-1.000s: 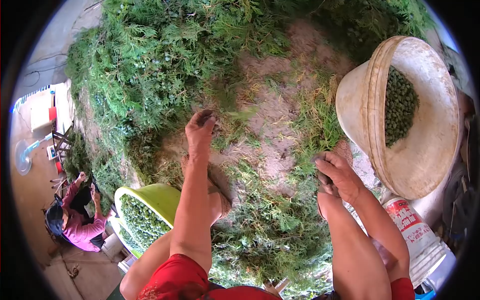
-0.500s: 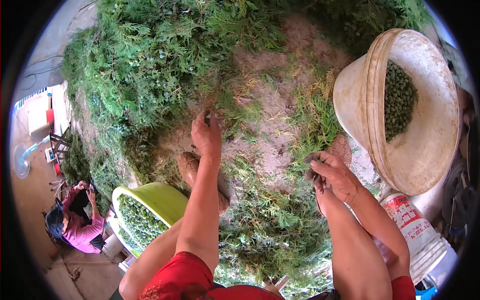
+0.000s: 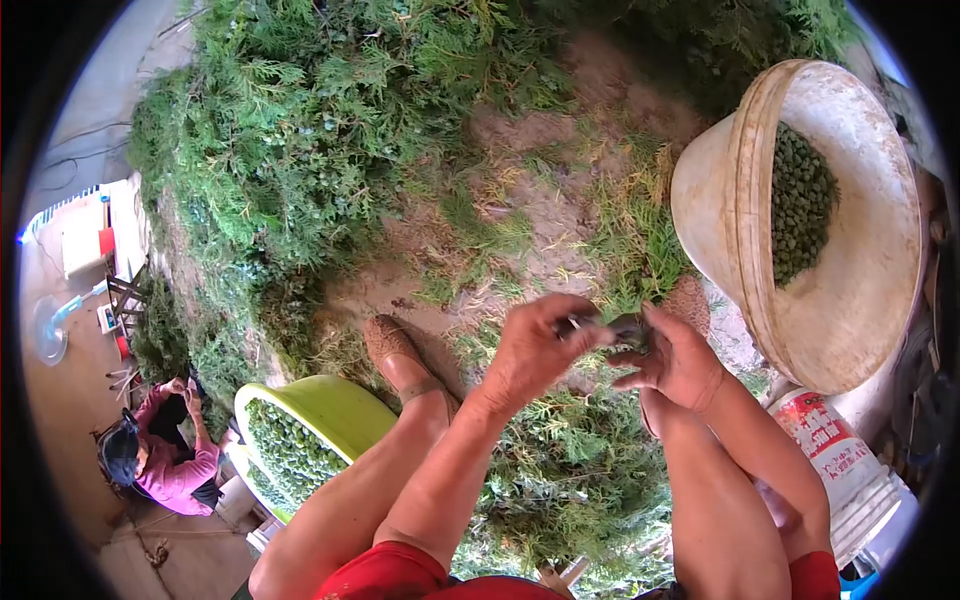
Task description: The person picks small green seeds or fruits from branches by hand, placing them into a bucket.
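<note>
Hands meeting, low over loose sprigs.
Left hand bent inward, fingertips bunched at the fingers of the right hand, which are partly curled; too small to tell whether either grips anything. Sprigs lie below on the floor; small green pieces sit in the pale tub at right. Step, judged: a hand-to-hand transfer or sorting. Next move seems to call for a cupped right palm.
</note>
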A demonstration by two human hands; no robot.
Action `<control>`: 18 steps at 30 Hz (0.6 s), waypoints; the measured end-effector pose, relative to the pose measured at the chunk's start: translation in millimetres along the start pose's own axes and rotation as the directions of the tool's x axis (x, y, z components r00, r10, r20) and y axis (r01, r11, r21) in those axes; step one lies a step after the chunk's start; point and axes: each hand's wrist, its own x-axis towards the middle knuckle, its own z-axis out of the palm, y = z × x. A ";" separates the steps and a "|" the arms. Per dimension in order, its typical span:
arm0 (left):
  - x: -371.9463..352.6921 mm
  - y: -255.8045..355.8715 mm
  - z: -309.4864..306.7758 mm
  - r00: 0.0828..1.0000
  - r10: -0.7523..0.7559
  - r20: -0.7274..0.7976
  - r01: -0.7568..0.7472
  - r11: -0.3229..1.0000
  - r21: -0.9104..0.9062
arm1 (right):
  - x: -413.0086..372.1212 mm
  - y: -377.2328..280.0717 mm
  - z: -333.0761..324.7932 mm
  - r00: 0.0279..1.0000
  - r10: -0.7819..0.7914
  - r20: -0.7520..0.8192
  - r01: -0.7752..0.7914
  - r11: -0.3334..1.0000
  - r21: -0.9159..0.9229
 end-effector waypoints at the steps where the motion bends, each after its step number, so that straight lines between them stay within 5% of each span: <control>1: 6.2 -10.9 -7.0 0.986 -0.082 -0.144 0.058 0.985 -0.164 | -0.3 0.7 -3.4 0.999 0.036 -0.005 -0.036 0.999 -0.016; 2: 15.7 -19.1 -23.5 0.915 -0.241 -0.325 0.172 0.959 -0.225 | 1.2 2.0 -13.8 0.999 0.033 -0.004 -0.033 0.999 -0.015; 3: 26.9 -33.6 -43.9 0.832 -0.174 -0.527 0.067 0.974 -0.217 | 5.0 4.1 -27.4 0.987 0.101 0.121 -0.106 0.994 0.028; 5: 48.5 -65.4 -89.5 0.658 -0.127 -0.743 0.172 0.985 -0.017 | 2.8 2.2 -30.2 0.960 0.164 0.229 -0.178 0.983 0.042; 8: 75.1 -107.7 -134.3 0.573 0.054 -0.817 0.277 0.926 0.256 | 0.0 -0.3 -24.3 0.983 0.125 0.135 -0.120 0.992 -0.049; 10: 85.2 -113.9 -140.7 0.608 0.187 -0.772 0.439 0.730 0.523 | 1.0 5.4 -11.6 0.998 0.027 0.058 -0.021 0.994 -0.105; 11: 84.4 -117.2 -141.7 0.635 0.104 -0.766 0.429 0.777 0.461 | 2.1 6.6 -6.6 0.997 -0.077 -0.010 0.074 0.983 -0.169; 14: 75.4 -108.9 -144.0 0.643 -0.056 -0.764 0.425 0.856 0.295 | 1.3 6.4 -7.9 0.998 -0.061 -0.014 0.058 0.984 -0.169; 18: 83.2 -121.3 -162.1 0.558 -0.029 -0.829 0.254 0.957 0.137 | -0.1 -0.4 -21.0 0.987 0.083 0.140 -0.065 0.990 -0.124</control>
